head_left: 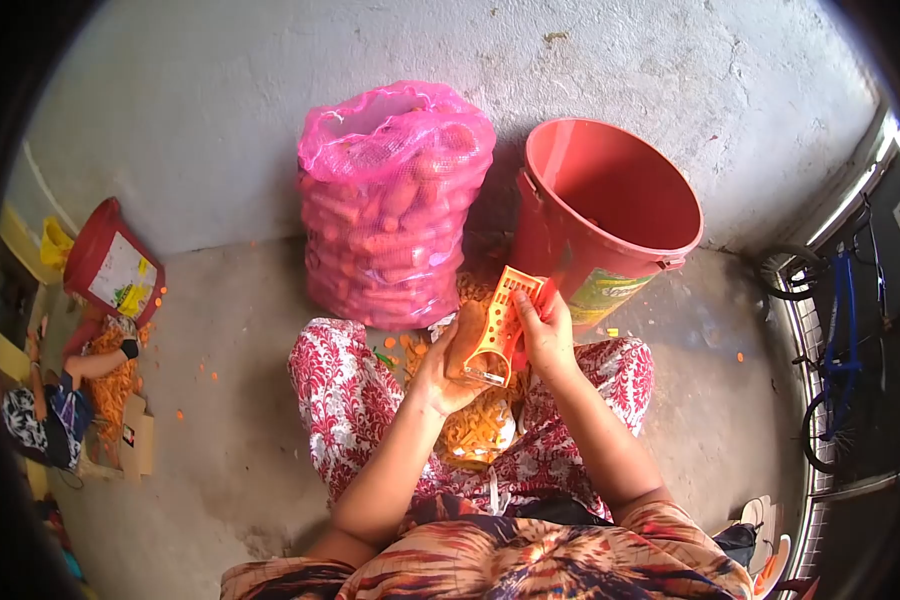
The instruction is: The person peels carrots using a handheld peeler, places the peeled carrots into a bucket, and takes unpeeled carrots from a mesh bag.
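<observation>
Above my lap, an orange plastic slicer (501, 322) with round holes and a blade end is tilted between my hands. My left hand (438, 375) is wrapped about its lower left side, with the fingers mostly hidden. My right hand (548, 335) grips the upper right side, thumb on the frame. A brownish-orange shape (464, 340) lies against the slicer by my left palm; whether it is a carrot I cannot tell. Below, between my legs, sits a heap of orange carrot slices (478, 428), partly covered by my hands.
A pink mesh sack (395, 210) full of carrots stands by the wall, beside a large red bucket (610, 190). At far left are another person's arm (100, 362), more slices and a tilted red bucket (110, 255). A blue bicycle (842, 340) and sandals (760, 535) are at right.
</observation>
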The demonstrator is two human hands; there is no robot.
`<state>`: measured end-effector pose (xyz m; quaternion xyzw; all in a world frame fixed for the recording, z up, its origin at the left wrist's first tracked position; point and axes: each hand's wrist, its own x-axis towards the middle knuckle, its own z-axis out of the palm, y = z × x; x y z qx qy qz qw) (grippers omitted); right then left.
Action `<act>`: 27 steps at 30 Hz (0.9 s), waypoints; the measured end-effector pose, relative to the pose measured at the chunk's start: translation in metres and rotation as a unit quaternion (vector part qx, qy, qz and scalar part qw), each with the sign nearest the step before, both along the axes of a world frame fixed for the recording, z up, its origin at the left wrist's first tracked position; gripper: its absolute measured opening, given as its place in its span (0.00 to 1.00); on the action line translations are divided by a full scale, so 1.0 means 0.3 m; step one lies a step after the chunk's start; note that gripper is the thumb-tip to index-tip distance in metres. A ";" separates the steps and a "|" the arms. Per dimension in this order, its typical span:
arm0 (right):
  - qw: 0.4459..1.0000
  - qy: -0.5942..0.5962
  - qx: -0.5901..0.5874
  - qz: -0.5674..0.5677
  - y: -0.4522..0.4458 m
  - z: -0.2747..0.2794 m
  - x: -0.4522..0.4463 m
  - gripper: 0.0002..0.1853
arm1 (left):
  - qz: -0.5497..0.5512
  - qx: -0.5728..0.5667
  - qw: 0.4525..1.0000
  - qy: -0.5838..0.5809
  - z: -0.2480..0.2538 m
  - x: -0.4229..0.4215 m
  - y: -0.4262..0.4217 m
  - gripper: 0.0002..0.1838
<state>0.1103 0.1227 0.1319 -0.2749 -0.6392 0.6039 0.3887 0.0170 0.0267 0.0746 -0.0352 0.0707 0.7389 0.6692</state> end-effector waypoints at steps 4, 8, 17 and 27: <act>0.999 0.023 0.035 -0.007 -0.031 0.028 0.009 0.07 | -0.023 -0.007 1.000 -0.008 0.060 0.032 -0.032 0.18; 0.996 -0.009 0.084 0.005 -0.057 0.034 0.025 0.06 | -0.007 -0.010 0.999 0.052 0.070 0.055 -0.024 0.17; 0.958 -0.084 0.262 -0.076 -0.087 0.046 0.055 0.03 | -0.110 0.001 0.990 0.084 -0.004 0.062 -0.059 0.18; 0.977 -0.006 0.156 -0.142 0.144 -0.005 0.040 0.04 | -0.136 -0.005 0.988 0.067 -0.026 0.061 -0.111 0.24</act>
